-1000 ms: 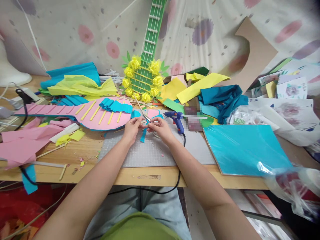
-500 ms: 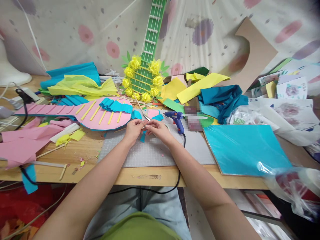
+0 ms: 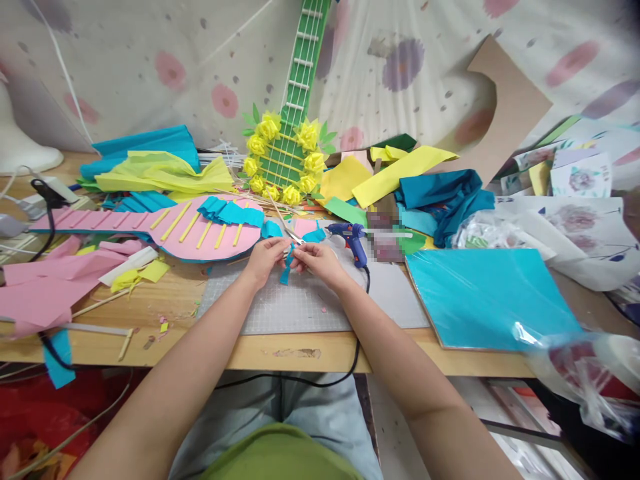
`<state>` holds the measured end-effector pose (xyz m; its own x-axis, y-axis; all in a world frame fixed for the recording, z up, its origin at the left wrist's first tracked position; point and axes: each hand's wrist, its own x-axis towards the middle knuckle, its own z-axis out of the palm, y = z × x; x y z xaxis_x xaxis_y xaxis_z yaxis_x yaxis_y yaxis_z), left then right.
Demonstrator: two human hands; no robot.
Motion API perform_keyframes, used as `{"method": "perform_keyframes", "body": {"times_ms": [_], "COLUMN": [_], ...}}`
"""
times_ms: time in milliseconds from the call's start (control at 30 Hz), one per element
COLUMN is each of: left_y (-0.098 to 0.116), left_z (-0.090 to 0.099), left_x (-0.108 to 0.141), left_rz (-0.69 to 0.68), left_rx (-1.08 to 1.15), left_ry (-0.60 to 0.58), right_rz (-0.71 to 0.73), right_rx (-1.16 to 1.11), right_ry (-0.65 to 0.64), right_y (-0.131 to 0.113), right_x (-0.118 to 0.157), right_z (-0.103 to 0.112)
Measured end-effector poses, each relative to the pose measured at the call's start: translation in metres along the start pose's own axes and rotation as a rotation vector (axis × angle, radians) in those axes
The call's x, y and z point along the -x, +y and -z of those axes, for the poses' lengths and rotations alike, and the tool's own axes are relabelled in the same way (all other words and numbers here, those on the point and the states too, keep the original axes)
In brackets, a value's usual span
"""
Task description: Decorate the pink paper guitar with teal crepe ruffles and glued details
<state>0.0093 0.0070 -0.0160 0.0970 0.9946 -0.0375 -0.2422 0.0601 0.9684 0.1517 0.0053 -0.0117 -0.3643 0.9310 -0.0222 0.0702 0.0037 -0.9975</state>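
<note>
Over the grey cutting mat (image 3: 280, 313), a small blue crepe paper strip (image 3: 286, 272) hangs between my two hands. My left hand (image 3: 267, 259) is closed in a pinch at the strip's left side. From the right, the thumb and fingers of my right hand (image 3: 316, 261) pinch the strip near its top. Scissors (image 3: 294, 235) lie just beyond my fingertips, partly hidden. To the right of my hands rests a blue glue gun (image 3: 354, 241), its cord running down over the table edge.
A pink paper guitar shape (image 3: 200, 230) with yellow strips lies at left. Behind stands a green paper guitar (image 3: 295, 100) ringed by yellow paper flowers. Blue sheets in clear wrap (image 3: 495, 293) lie at right. Pink crepe paper (image 3: 40, 287) covers the left side.
My hands have parted slightly, and more of the blue strip shows between them. The things on the table lie as before.
</note>
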Motion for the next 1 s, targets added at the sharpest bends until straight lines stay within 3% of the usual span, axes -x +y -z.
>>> {"method": "perform_keyframes", "body": {"times_ms": [200, 467, 600, 800, 1000], "left_y": [-0.009, -0.012, -0.013, -0.012, -0.010], "left_z": [0.000, -0.003, -0.003, -0.002, -0.004], "left_x": [-0.004, -0.003, -0.003, -0.003, 0.001], "left_rz": [-0.114, -0.088, -0.078, -0.104, -0.088], "left_rx": [-0.069, -0.078, -0.111, -0.134, -0.120], "left_ry": [0.104, 0.112, 0.122, 0.247, 0.188], "right_rz": [0.069, 0.234, 0.228, 0.227, 0.238], "right_rx": [0.149, 0.649, 0.860, 0.893, 0.895], "right_ry": [0.015, 0.219, 0.250, 0.226, 0.219], "right_y": [0.008, 0.009, 0.005, 0.003, 0.006], "right_x": [-0.002, -0.004, -0.005, -0.003, 0.000], "right_z": [-0.003, -0.008, -0.007, -0.009, -0.011]}}
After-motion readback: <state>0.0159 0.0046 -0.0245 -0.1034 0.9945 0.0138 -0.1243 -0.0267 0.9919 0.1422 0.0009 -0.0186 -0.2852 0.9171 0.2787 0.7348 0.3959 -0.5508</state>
